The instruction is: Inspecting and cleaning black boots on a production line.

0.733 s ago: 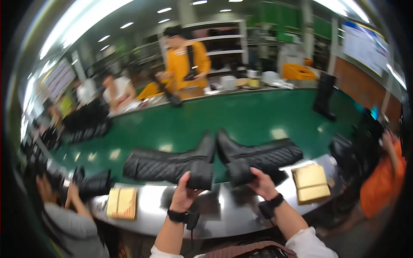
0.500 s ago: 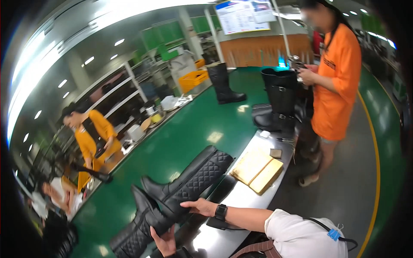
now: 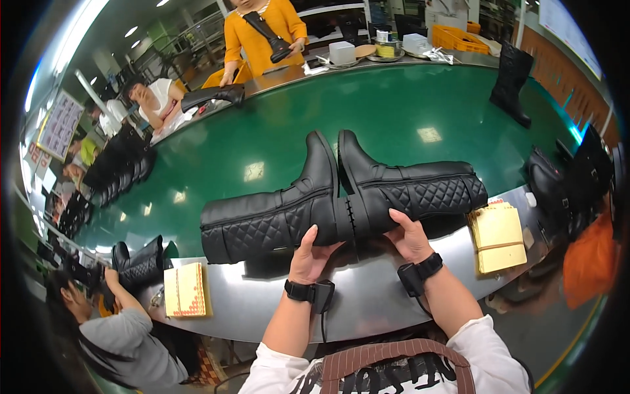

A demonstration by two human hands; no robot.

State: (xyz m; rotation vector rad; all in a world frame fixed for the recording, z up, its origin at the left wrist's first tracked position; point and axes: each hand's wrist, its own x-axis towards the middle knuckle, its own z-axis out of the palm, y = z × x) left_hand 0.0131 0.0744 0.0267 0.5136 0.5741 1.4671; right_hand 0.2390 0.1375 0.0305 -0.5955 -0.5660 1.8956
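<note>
Two tall black boots with quilted shafts are held sole to sole before me, toes pointing away and shafts lying out to either side. My left hand (image 3: pixel 311 259) grips the left boot (image 3: pixel 275 220) near its heel, thumb on top and fingers hidden beneath. At the heel of the right boot (image 3: pixel 413 194), my right hand (image 3: pixel 409 238) holds on in the same way. Their soles face each other closely, with a narrow gap toward the toes. Both wrists wear black straps with small boxes.
A green work surface (image 3: pixel 275 144) with a metal edge (image 3: pixel 243 305) spans the bench. Bundled yellow cards lie left (image 3: pixel 187 289) and right (image 3: pixel 497 240). More boots stand around, including one at far right (image 3: pixel 512 82). Co-workers are across the bench, at left, and in orange at right.
My view has swung left toward the bench. The two boots, earlier slanted and overlapping, are now lined up sole to sole, with both hands at the heels.
</note>
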